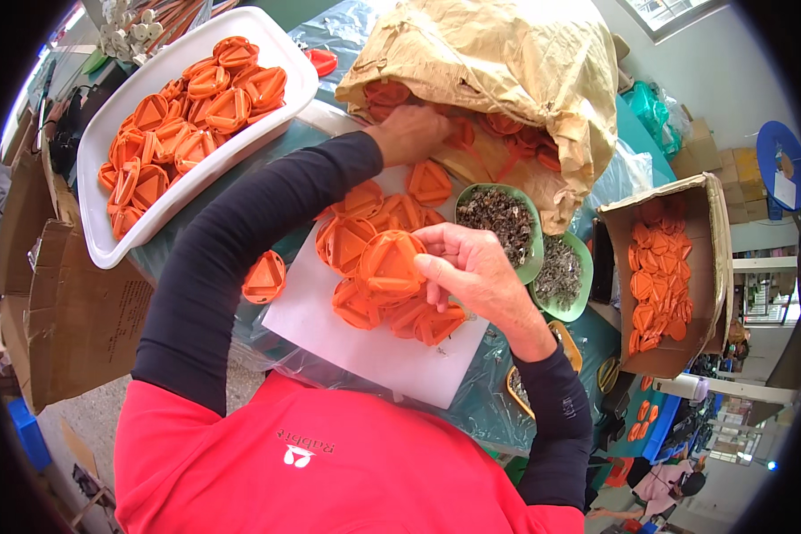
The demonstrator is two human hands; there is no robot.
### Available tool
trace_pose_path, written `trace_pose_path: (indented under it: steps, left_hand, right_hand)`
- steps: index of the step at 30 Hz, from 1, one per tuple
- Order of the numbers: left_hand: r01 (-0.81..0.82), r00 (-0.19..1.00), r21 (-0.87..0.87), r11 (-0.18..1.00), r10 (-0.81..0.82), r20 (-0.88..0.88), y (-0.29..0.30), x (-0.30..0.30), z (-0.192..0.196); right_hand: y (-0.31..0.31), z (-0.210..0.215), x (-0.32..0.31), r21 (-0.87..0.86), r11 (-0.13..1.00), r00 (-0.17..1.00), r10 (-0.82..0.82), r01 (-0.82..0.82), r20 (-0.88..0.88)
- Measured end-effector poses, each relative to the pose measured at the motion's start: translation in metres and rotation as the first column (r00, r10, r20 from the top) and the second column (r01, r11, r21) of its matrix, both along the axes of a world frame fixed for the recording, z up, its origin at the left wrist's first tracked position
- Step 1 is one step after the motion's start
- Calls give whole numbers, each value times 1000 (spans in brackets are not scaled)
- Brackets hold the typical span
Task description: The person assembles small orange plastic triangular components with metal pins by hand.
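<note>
My right hand [482, 271] pinches the edge of an orange round plastic piece [390, 265] with a raised triangle on its face. It holds the piece over a loose pile of similar orange pieces [351, 303] on a white sheet [311, 343]. My left hand [411, 133] reaches into the mouth of a large crumpled brown paper bag [489, 58], which holds more orange pieces [507, 125]. The fingers of that hand are mostly hidden by the bag and the pieces, so their grip does not show.
A white tub [285, 31] heaped with orange pieces stands at the left. Two green bowls [536, 254] of small dark and grey parts sit beside my right hand. Farther right is a cardboard box [712, 258] of orange pieces. One single orange piece [264, 278] lies left of the sheet.
</note>
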State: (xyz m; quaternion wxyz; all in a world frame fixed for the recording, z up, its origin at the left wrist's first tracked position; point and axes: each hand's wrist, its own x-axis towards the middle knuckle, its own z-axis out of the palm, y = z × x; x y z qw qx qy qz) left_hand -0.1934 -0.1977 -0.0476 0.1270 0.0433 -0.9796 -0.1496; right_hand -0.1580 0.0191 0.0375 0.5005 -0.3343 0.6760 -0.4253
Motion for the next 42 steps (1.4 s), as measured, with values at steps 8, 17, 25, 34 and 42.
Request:
trace_pose_path:
  steps: [8,17,25,34,42]
  left_hand:
    - [103,978,-413,905,-167,-123,2,-44,-24]
    - [335,811,-309,890,-439,-385,16,25,18]
    - [332,728,-278,901,-433,-532,20,93,37]
    - [301,805,-267,915,-394,-443,-15,122,34]
    - [124,879,-433,893,-301,-369,-59,158,49]
  right_hand:
    - [3,7,-16,-78,991,977,-118,105,-176]
    - [-22,-12,-100,-273,786,824,-565,555,46]
    - [-18,-11,-70,-382,831,899,-439,404,-5]
    - [-7,-5,-61,-378,826,903,-425,418,69]
    - [-2,-2,-59,-386,829,911,-401,405,94]
